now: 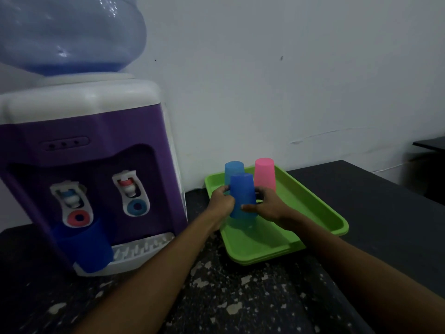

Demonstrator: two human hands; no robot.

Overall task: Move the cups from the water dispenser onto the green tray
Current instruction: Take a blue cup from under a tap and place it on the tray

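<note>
An upside-down blue cup (242,196) is held between both hands just above the green tray (317,206). My left hand (222,201) grips its left side and my right hand (267,206) its right side. Behind it, at the tray's far end, a lighter blue cup (233,168) and a pink cup (265,173) stand upside down. A dark blue cup (90,247) stands on the drip tray of the purple and white water dispenser (91,131), under its left tap.
The dispenser carries a large blue water bottle (69,32) and stands at the left on a dark speckled counter (240,297). A white wall rises right behind the tray. Another dark table edge (431,143) shows at the far right.
</note>
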